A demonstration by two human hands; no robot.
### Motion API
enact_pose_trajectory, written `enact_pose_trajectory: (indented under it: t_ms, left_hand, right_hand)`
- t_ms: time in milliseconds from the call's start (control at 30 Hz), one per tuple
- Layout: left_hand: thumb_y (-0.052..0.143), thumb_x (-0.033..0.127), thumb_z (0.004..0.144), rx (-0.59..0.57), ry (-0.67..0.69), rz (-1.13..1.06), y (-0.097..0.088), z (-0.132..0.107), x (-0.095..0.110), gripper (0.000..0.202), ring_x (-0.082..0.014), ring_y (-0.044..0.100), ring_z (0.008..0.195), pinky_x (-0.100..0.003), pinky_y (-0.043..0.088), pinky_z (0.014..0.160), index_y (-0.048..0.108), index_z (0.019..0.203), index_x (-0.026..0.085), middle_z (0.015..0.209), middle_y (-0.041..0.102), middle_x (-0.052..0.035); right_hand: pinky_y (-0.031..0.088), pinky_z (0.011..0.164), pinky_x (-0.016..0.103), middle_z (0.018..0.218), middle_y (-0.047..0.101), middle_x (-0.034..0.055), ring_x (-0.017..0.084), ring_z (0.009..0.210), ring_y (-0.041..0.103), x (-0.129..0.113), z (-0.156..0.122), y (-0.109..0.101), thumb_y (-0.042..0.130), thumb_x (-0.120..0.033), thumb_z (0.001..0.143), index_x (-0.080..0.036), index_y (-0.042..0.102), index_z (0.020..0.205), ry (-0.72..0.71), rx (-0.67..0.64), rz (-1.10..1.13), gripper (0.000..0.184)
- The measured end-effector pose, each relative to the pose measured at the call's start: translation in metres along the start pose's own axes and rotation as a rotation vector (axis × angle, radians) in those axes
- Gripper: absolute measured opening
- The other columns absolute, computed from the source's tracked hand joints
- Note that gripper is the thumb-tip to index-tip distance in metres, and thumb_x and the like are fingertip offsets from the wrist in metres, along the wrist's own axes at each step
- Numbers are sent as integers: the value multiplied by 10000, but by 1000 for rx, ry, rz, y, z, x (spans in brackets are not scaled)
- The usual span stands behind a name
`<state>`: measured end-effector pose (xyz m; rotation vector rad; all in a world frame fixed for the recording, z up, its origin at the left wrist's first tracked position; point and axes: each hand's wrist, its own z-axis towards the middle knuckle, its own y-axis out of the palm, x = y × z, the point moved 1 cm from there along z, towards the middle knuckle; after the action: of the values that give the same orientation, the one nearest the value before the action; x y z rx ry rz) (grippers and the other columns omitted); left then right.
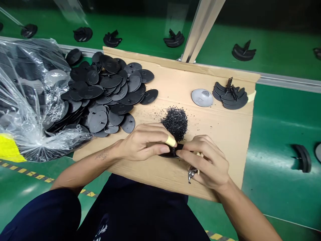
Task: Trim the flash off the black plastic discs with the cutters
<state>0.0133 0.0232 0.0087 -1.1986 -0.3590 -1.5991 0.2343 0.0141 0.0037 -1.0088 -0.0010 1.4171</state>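
Black part (173, 153) sits over the near edge of the cardboard (225, 130), mid-way along. Left hand (142, 142) and right hand (205, 160) each pinch one end, grip pressed tight on it. The right hand also palms a metal tool (192, 173).

Risk: the fingertip-only hold could slip, dropping the part into the chip pile (176, 122) or off the near edge. The tool may nick a finger.

The part's long axis runs left-right along that edge. Facing is unclear, mostly hidden.
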Motion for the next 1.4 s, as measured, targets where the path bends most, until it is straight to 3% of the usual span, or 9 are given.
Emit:
enact_pose_trajectory:
  t_ms: [167,267,533,667,767,867,1033,1167,1400]
  left_hand:
    - [440,444,1058,-73,-100,-48,-3,0,-3,429,-200,706,939,-327,568,832,713,1122,119,972,755,-148]
    - [551,500,1002,-46,-74,7,0,-2,-4,440,-203,707,927,-326,581,815,704,1156,117,1011,760,-152]
    - [708,157,913,160,53,115,-4,-2,1,104,-163,746,934,-258,616,818,702,1015,136,975,777,-104]
    - [675,79,905,98,129,420,-3,-5,0,147,-178,734,936,-293,618,831,689,1042,133,985,766,-100]
    - [553,17,935,56,82,614,-2,-7,-4,259,-185,723,951,-324,619,842,707,1094,152,1016,760,-96]
    - [549,35,940,83,20,464,-2,-6,-7,254,-174,729,935,-295,623,811,721,1088,148,1004,764,-98]
    - [694,128,913,118,-77,121,4,-6,-5,162,-163,767,871,-239,626,767,760,1058,157,965,803,-89]
    - [736,126,880,123,-128,62,11,-10,-1,208,-174,791,877,-225,644,772,775,1079,173,1007,814,-83]
    - [736,80,867,139,-98,24,14,-10,-1,240,-158,795,855,-200,643,765,770,1087,168,989,818,-78]
  right_hand:
    - [545,657,345,915,721,76,181,756,668,1,1,3,650,-47,865,-194,689,1049,118,125,93,238]
    - [559,646,329,896,721,65,173,734,675,0,4,2,716,-38,827,-195,688,1039,166,166,107,265]
    - [544,662,342,983,729,112,191,795,683,3,4,0,650,-136,908,-175,661,1083,96,82,-103,180]
    - [462,623,335,898,743,82,173,700,632,4,3,1,570,-53,901,-173,642,1049,-7,29,-309,204]
    - [478,625,326,882,726,73,170,715,637,4,4,-2,581,-33,890,-174,632,1059,-23,28,-190,226]
    - [507,644,318,895,712,67,170,750,660,8,6,-8,643,-61,879,-182,629,1078,41,124,-72,233]
    - [419,626,329,861,732,54,171,706,602,16,5,-10,637,-87,901,-186,647,1024,94,54,-412,159]
    - [350,608,324,810,725,39,161,675,554,14,3,-1,584,-86,931,-176,666,996,67,-68,-511,139]
    - [359,624,321,790,712,35,151,659,537,11,1,-1,598,-149,953,-172,680,987,107,-43,-456,92]
